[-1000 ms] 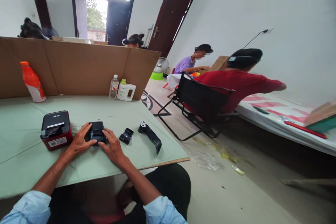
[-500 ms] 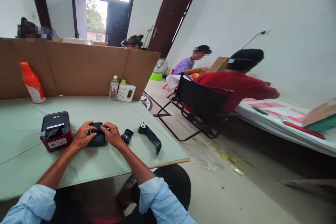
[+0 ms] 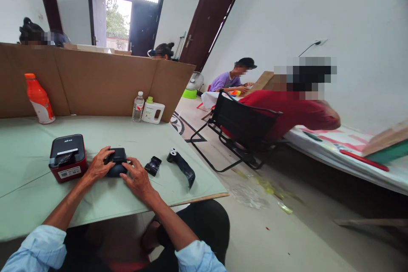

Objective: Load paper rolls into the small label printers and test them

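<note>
So the right hand (image 3: pixel 138 178) had come off its pinch from half a second earlier: grip loosely open, fingertips right by the black gadget (image 3: pixel 117 156), can't tell if touching. The left hand (image 3: pixel 101 165) still had its grip on the gadget's left side, near the desk's (image 3: pixel 32 204) front edge. Red-black box (image 3: pixel 68 157) sat left of it, small black part (image 3: pixel 153 165) and black strap (image 3: pixel 182 168) right. Cardboard (image 3: pixel 105 85) stood along the back edge, and the person in red (image 3: pixel 274 112) had an arm drawn in.
</note>
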{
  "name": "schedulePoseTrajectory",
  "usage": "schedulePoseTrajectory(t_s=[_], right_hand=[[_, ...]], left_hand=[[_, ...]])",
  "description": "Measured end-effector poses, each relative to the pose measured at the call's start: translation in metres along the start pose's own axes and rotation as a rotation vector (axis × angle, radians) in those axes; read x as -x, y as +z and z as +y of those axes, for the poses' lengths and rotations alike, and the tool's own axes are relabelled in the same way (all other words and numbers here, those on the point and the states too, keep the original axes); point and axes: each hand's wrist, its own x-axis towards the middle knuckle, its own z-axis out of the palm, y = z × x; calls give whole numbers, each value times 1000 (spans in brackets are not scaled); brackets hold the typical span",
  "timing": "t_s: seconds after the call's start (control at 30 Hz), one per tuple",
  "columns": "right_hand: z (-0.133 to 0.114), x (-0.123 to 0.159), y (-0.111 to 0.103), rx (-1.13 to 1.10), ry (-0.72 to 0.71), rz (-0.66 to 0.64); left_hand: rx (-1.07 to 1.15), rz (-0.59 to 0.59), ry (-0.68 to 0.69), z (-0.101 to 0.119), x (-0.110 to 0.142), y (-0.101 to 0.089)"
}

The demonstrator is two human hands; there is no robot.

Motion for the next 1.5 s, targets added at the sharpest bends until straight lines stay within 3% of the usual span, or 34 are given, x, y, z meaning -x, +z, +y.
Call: schedulePoseTrajectory(t_s=[0.4,0.6,0.73,1.23,1.5], right_hand=[[10,5,9,-33,36,1],[22,-8,18,-154,150,-14],[26,-17,21,-178,141,-66],[28,-25,28,-144,171,-115],[34,-22,37,-133,182,-74]], left_hand=[[18,-47,-26,-11,24,-8],[-25,-28,-36,-7,31,-6],[-14,-18,-61,-5,33,-5],[-93,72,-234,-13,-2,-4],[-34,71,-332,-10,-17,-8]])
